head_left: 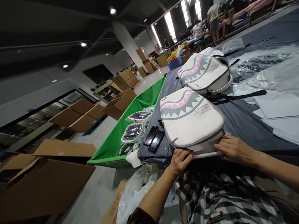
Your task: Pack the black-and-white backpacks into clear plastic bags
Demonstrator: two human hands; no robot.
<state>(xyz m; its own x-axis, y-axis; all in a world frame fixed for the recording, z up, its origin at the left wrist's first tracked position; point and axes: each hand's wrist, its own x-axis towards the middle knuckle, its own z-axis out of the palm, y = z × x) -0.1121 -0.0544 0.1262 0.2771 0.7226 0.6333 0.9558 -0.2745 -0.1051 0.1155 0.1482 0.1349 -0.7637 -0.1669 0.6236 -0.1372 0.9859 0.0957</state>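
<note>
White backpack [190,119] with pink-and-grey shark-mouth print lies flat at the near edge of the table [243,121], printed face up, bottom edge toward the person. Lying flat keeps the near edge within easy reach of both hands.

Left hand [179,161] grips the near left corner, fingers curled over the edge, closed on the fabric. Right hand [233,150] rests palm-down on the near right edge, fingers spread flat and pressing; not closed around anything. One hand on each corner would hold the bag square and steady, by my reading.

Just left of the bag, two dark phones [154,138] lie side by side on the grey table cover, clear of the hands. A second, matching backpack [205,73] sits farther back on the table, straps trailing. Clear plastic bags [261,67] and white sheets [277,107] spread to the right.

Beside the table, a green bin [112,146] holds items wrapped in plastic. Cardboard boxes [81,115] stand on the floor beyond. Other people work at far tables [213,18].
</note>
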